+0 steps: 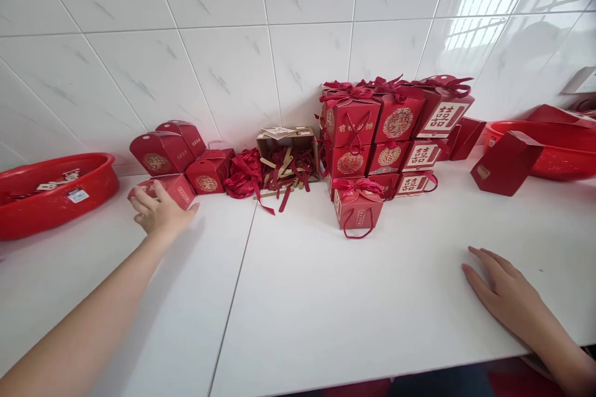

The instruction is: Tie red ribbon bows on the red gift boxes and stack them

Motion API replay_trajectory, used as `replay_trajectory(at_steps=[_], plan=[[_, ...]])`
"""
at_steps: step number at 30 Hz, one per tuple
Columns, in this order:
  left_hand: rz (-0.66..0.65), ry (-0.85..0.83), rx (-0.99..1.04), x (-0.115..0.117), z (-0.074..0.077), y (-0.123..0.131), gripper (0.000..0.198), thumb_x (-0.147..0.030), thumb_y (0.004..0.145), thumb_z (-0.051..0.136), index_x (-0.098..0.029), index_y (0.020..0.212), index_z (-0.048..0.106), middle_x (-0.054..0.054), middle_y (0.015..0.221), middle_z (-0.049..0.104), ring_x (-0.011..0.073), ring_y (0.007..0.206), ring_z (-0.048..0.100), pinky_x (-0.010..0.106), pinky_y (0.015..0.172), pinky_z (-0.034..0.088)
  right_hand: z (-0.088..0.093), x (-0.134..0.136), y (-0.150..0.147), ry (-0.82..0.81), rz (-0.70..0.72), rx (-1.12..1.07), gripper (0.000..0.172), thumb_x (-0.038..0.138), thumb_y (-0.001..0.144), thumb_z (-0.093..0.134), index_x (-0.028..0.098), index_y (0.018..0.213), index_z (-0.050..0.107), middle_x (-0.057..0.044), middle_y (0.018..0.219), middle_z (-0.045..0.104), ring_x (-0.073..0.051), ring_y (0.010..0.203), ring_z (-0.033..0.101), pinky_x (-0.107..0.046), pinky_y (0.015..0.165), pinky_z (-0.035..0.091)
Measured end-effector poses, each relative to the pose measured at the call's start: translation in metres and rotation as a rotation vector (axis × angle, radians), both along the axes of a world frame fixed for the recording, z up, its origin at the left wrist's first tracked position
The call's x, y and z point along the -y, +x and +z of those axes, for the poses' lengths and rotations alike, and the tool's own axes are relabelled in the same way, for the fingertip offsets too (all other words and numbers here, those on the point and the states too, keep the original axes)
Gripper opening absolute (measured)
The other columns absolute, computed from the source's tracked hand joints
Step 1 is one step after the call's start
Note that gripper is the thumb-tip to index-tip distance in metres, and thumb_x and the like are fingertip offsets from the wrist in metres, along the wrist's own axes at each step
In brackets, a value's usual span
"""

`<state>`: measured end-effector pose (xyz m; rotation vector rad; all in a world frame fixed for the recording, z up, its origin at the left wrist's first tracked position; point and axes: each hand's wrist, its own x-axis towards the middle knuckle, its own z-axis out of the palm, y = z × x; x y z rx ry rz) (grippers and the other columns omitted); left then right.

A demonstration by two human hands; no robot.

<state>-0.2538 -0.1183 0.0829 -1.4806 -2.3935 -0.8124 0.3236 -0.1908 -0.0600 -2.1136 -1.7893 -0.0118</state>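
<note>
We see the left hand [162, 214] spread, probably to span the box [181, 188] beneath it, and the empty right hand [506, 291] loosely extended.

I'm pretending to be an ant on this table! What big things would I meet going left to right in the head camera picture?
Left red basin, left hand at a red box, heap of dark red ribbon, open cardboard box, stack of bow-tied red boxes, right red basin.

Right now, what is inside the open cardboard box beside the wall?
Inside the cardboard box, dark red and gold strips lie heaped, some spilling out in front. Whatever lies beneath them is covered and cannot be seen.
</note>
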Motion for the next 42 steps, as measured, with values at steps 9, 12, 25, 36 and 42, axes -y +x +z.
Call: replay_trajectory(at_steps=[9,12,25,36,42], plan=[[-0.028,-0.034,0.100,0.000,0.010,-0.085,0.064,-0.057,0.082,0.054,-0.008,0.122,0.045,0.022,0.133,0.030,0.0450,0.134,0.026,0.065,0.099,0.034,0.011,0.004,-0.011,-0.009,-0.017,0.020,0.057,0.046,0.093,0.029,0.007,0.130,0.048,-0.019,0.132,0.052,-0.034,0.125,0.049,-0.043,0.101,0.042],[-0.104,0.006,0.094,0.002,0.011,-0.100,0.043,-0.047,0.081,0.060,-0.015,0.109,0.054,0.008,0.112,0.038,0.0268,0.107,0.052,0.056,0.101,0.040,0.014,0.005,-0.014,-0.030,-0.006,0.026,0.057,0.045,0.094,0.027,0.006,0.131,0.047,-0.019,0.133,0.051,-0.034,0.126,0.047,-0.042,0.103,0.040],[-0.793,-0.036,-0.025,0.047,-0.009,-0.025,0.038,-0.049,0.086,0.054,-0.021,0.112,0.059,0.007,0.120,0.050,0.0252,0.114,0.052,0.041,0.094,0.051,0.009,0.005,-0.011,-0.026,-0.035,0.024,0.062,0.049,0.092,0.024,0.007,0.132,0.046,-0.018,0.133,0.053,-0.032,0.126,0.047,-0.041,0.103,0.040],[-0.862,-0.127,-0.176,0.001,-0.054,0.057,0.047,-0.022,0.089,0.040,-0.014,0.136,0.042,0.016,0.146,0.040,0.0297,0.133,0.041,0.048,0.107,0.040,-0.001,0.002,-0.005,-0.010,-0.062,-0.008,0.069,0.057,0.088,0.025,0.010,0.136,0.042,-0.016,0.134,0.053,-0.032,0.124,0.051,-0.043,0.100,0.045],[-0.895,-0.055,-0.222,-0.034,-0.061,0.058,0.028,-0.016,0.085,0.041,-0.014,0.096,0.066,0.009,0.104,0.069,0.0273,0.113,0.058,0.043,0.096,0.048,0.016,0.007,-0.012,-0.047,-0.079,-0.136,0.070,0.056,0.089,0.032,0.010,0.141,0.033,-0.020,0.135,0.051,-0.036,0.124,0.050,-0.046,0.098,0.045]])
